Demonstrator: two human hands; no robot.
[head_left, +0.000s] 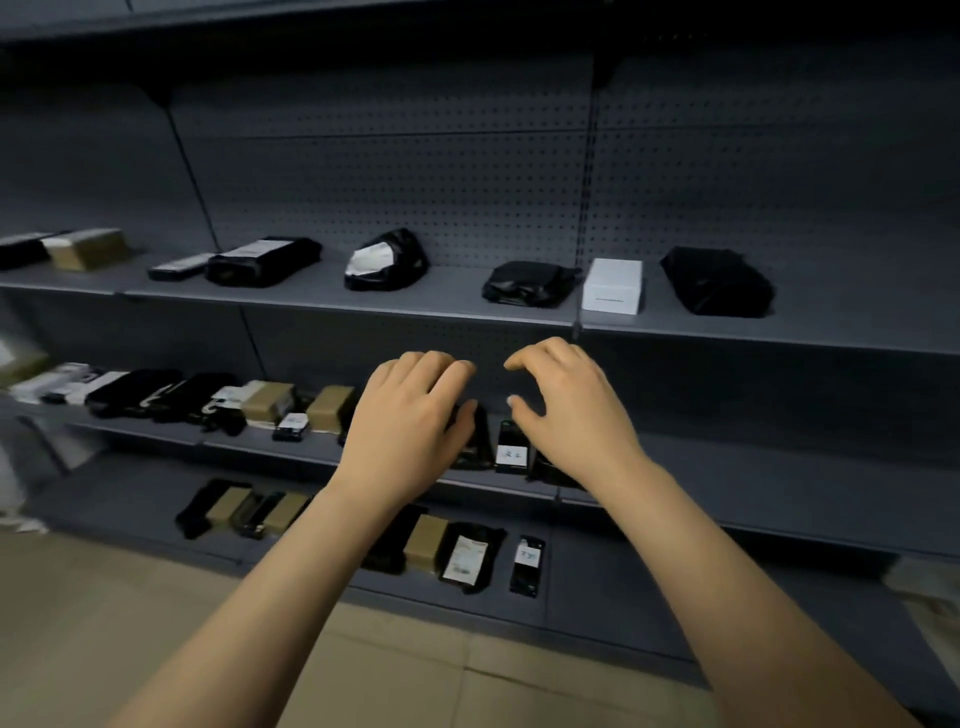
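Note:
Both my arms reach toward the middle shelf (727, 467) of a grey store rack. My left hand (410, 415) hovers palm down with loosely curled fingers over dark packages, holding nothing that I can see. My right hand (566, 400) is beside it, fingers arched and thumb spread, also empty. Between and below the hands stands a small black package with a white label (511, 451). Whatever lies directly under the palms is hidden.
The upper shelf (311, 299) holds black bags (387, 258), a white box (612, 285) and a tan box (88, 248). Brown boxes (267, 401) and black packs line the middle shelf's left. The bottom shelf (597, 587) carries labelled packs (465, 557). A beige floor (104, 623) lies below.

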